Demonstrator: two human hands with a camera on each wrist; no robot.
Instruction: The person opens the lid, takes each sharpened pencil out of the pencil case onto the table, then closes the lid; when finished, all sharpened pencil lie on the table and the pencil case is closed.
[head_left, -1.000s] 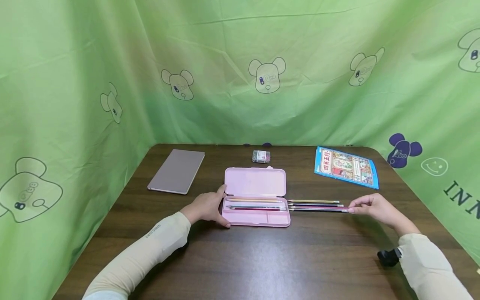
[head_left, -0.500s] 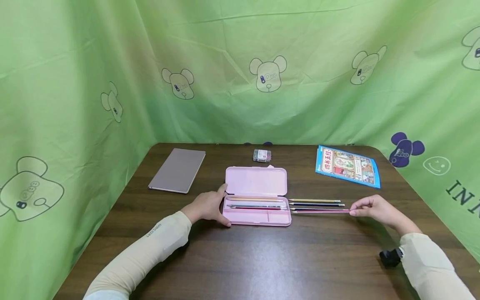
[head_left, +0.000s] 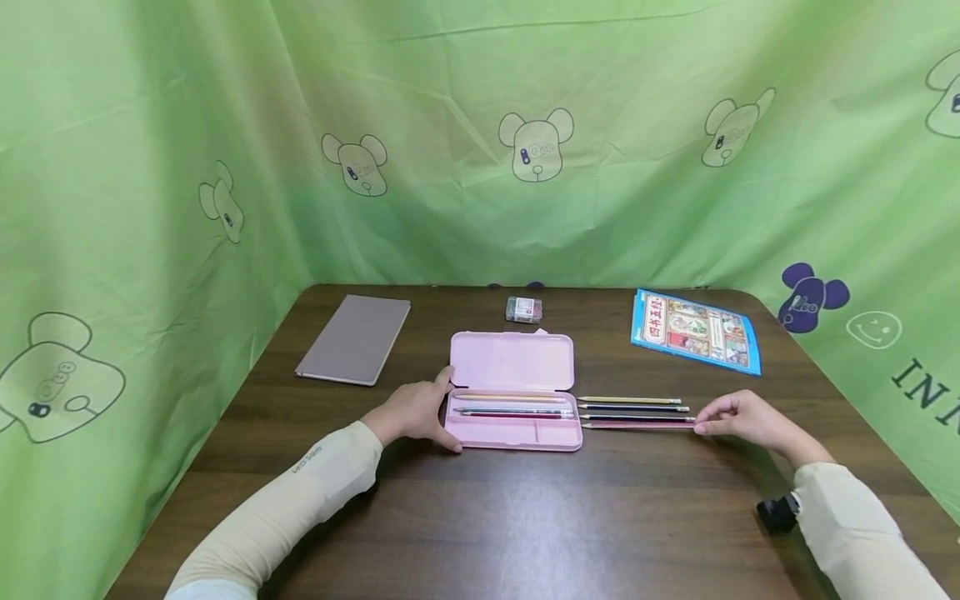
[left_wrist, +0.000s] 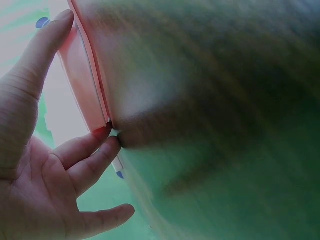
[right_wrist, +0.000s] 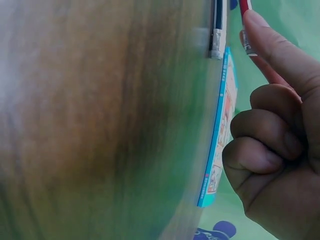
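Observation:
A pink pencil case (head_left: 491, 435) lies with its lid (head_left: 512, 361) folded back, several pencils (head_left: 513, 414) in its long compartment. My left hand (head_left: 412, 412) holds its left end, thumb at the front corner and fingers at the hinge side; the left wrist view shows the thumb and two fingertips against the pink edge. Right of the case lies a row of pencils (head_left: 630, 408), tips pointing left. With thumb and index finger, my right hand (head_left: 750, 422) pinches the eraser end of the red pencil (head_left: 637, 427), nearest the front. In the right wrist view the other fingers are curled in.
A grey notebook (head_left: 356, 340) lies at the back left of the brown table (head_left: 480, 525). Behind the lid sits a small clear box (head_left: 523, 310) with a white label. A blue-edged booklet (head_left: 696, 332) is at the back right. Green cloth (head_left: 435, 225) hangs around.
My right hand has brought the red pencil toward the front, apart from the black pencils, then slightly left. The left hand keeps its place on the pencil case.

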